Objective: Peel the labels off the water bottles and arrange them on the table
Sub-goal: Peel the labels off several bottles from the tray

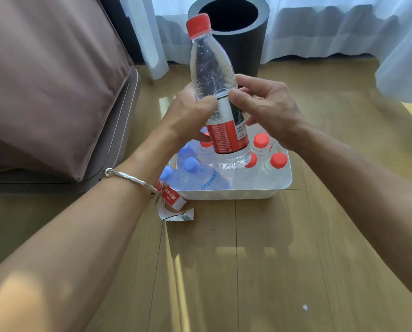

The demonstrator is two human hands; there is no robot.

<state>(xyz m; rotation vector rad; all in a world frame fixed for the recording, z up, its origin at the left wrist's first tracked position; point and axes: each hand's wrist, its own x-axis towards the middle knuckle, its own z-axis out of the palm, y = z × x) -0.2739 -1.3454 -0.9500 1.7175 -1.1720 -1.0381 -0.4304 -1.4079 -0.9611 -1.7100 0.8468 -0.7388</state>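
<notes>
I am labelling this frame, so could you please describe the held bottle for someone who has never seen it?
Find the white tub on the wooden floor. Just above it, the left hand and right hand grip one bottle nearly upright. Unlike the tub's bottles, it alone is in hand, red label on.

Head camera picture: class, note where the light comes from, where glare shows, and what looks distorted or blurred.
In the head view daylight glows through the white curtains behind; head view, pale glare streaks the wooden floor; head view, the wide lens swells the left forearm near the edge.
</notes>
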